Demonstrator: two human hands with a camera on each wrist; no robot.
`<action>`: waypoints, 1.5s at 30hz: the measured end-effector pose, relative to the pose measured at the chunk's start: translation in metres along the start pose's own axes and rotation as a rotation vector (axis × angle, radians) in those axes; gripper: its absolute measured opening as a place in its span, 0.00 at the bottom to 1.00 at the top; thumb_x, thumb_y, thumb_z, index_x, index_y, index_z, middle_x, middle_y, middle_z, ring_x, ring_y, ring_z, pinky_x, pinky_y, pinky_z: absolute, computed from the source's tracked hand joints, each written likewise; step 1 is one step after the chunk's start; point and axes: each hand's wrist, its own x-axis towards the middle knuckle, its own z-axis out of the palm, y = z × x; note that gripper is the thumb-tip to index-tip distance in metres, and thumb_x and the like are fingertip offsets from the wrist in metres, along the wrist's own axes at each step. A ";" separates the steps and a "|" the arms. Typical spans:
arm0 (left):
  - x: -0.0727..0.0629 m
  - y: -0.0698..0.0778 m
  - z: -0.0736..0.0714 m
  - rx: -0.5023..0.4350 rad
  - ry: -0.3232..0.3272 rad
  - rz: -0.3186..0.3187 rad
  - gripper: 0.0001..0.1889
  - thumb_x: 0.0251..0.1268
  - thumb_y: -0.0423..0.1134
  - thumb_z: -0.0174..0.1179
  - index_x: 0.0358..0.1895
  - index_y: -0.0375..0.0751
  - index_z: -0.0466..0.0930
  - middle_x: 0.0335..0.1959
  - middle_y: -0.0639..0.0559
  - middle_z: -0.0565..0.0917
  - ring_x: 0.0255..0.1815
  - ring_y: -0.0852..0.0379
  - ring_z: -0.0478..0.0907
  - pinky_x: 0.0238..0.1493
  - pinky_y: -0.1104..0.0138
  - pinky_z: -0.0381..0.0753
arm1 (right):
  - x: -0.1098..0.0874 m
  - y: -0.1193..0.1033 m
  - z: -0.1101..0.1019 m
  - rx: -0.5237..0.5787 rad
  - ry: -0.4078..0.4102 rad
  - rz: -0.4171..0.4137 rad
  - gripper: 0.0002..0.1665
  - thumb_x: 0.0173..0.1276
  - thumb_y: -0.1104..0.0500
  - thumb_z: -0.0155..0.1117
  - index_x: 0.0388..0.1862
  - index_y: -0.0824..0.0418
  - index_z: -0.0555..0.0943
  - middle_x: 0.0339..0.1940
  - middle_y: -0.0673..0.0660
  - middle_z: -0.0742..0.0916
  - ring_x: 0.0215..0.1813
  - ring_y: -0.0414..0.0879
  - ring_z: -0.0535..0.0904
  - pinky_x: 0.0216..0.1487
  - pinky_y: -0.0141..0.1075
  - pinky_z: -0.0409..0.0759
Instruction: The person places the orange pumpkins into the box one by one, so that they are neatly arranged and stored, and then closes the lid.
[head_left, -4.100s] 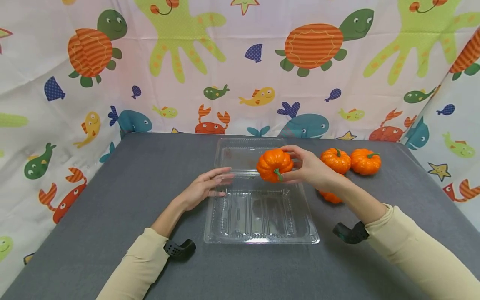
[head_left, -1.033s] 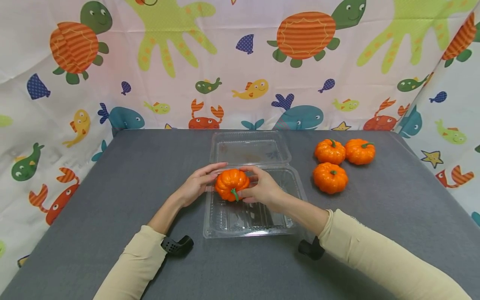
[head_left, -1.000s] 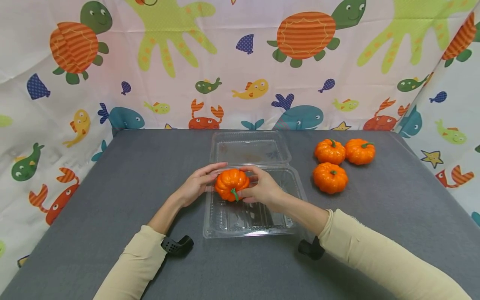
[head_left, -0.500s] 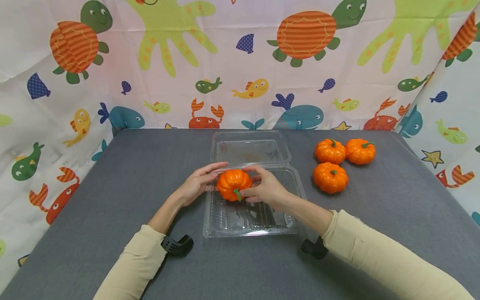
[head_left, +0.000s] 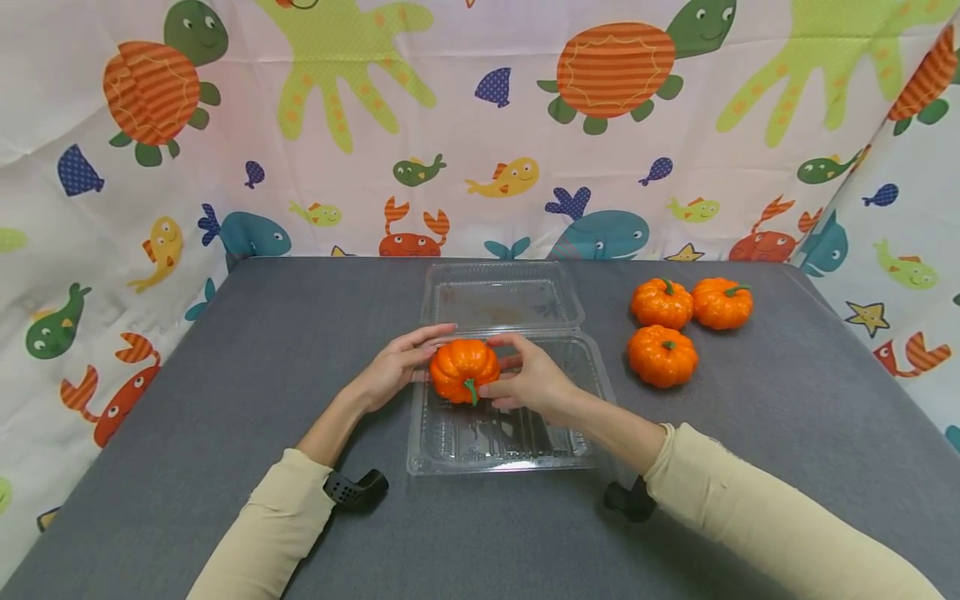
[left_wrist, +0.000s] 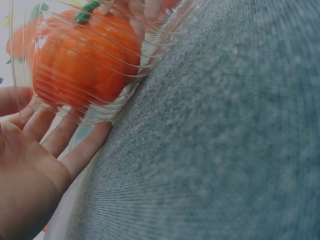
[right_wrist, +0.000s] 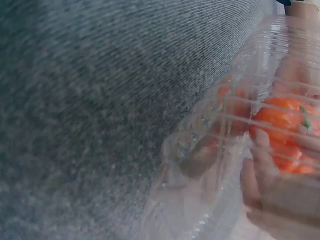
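A glossy orange toy pumpkin [head_left: 463,371] with a green stem sits in the left part of a clear plastic clamshell container [head_left: 517,450], its lid folded back. My right hand [head_left: 534,385] has its thumb and fingers curved round the pumpkin's right side; the right wrist view shows this hand [right_wrist: 285,195] through the clear wall. At the container's left side is my left hand [head_left: 392,371], its fingers straight. In the left wrist view, the left hand's fingers [left_wrist: 85,147] touch the outside of the ribbed wall, with the pumpkin [left_wrist: 82,60] behind it.
Three more orange pumpkins stand right of the container: one in front [head_left: 662,356], one behind it [head_left: 662,303] and one at the right [head_left: 722,303]. The open lid [head_left: 501,296] lies towards the back edge of the grey table [head_left: 300,300]. A sea-animal curtain [head_left: 480,125] hangs behind.
Since the oldest frame, my right hand has brought the pumpkin left and down into the container. In the last second, it has shifted only slightly. My left hand has stayed by the container's left side.
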 end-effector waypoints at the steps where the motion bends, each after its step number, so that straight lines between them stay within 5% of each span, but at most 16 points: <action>1: 0.000 0.000 0.000 0.000 -0.001 -0.001 0.25 0.76 0.37 0.40 0.72 0.34 0.56 0.68 0.37 0.64 0.60 0.49 0.70 0.54 0.57 0.73 | 0.000 0.000 -0.001 -0.003 -0.007 -0.004 0.41 0.58 0.74 0.67 0.68 0.58 0.63 0.54 0.67 0.74 0.44 0.55 0.81 0.44 0.48 0.81; 23: 0.001 0.000 0.000 -0.003 0.001 0.008 0.25 0.76 0.38 0.41 0.72 0.34 0.57 0.69 0.37 0.64 0.60 0.50 0.70 0.53 0.57 0.74 | -0.007 -0.007 -0.019 -0.057 -0.058 0.020 0.41 0.59 0.71 0.69 0.69 0.58 0.63 0.58 0.68 0.69 0.50 0.60 0.78 0.43 0.48 0.81; 35: 0.002 -0.001 -0.001 -0.009 -0.013 0.014 0.25 0.76 0.37 0.40 0.72 0.33 0.56 0.69 0.37 0.62 0.60 0.51 0.70 0.54 0.58 0.74 | -0.018 -0.016 -0.050 -0.046 -0.182 -0.001 0.38 0.64 0.67 0.65 0.71 0.61 0.60 0.62 0.71 0.66 0.55 0.67 0.74 0.47 0.52 0.79; 45: 0.001 -0.001 -0.001 0.001 0.001 0.010 0.25 0.76 0.37 0.41 0.72 0.34 0.56 0.69 0.37 0.63 0.62 0.47 0.68 0.56 0.55 0.72 | -0.025 -0.020 -0.077 -0.050 -0.194 -0.050 0.34 0.67 0.64 0.63 0.69 0.67 0.62 0.63 0.73 0.65 0.60 0.69 0.67 0.47 0.53 0.78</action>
